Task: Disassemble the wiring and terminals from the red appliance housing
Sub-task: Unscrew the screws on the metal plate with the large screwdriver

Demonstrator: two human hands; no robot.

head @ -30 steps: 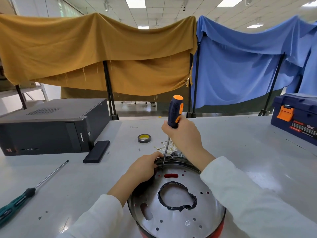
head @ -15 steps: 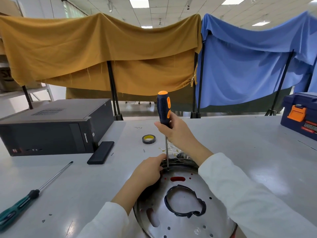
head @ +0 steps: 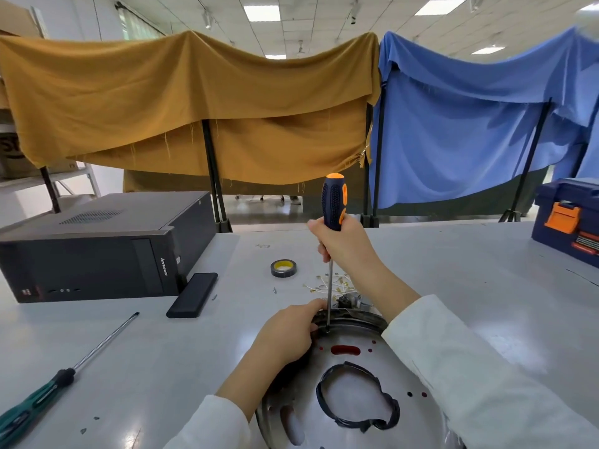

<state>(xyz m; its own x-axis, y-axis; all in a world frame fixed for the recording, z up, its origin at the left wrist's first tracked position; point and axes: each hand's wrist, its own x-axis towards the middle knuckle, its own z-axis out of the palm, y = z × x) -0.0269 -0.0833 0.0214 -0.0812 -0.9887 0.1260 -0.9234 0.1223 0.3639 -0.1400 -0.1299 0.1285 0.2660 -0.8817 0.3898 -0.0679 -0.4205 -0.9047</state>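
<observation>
The appliance housing (head: pixel 353 413) lies bottom-up at the near table edge, showing a round metal plate with red visible through its slots and a black-rimmed hole in the middle. My left hand (head: pixel 287 335) grips its far-left rim. My right hand (head: pixel 343 244) holds a black and orange screwdriver (head: pixel 332 209) upright, its tip set on the plate near the far rim beside my left fingers. Loose white wires with brass terminals (head: pixel 327 285) lie on the table just beyond the housing.
A black computer case (head: pixel 97 244) stands at the left with a black flat device (head: pixel 193 294) beside it. A green-handled long screwdriver (head: pixel 61 377) lies near left. A tape roll (head: pixel 283 268) sits mid-table, a blue toolbox (head: pixel 570 218) far right.
The view has shifted slightly. The screwdriver handle swung from tilted right to upright, its tip staying at the far rim. My left hand keeps its grip on the rim.
</observation>
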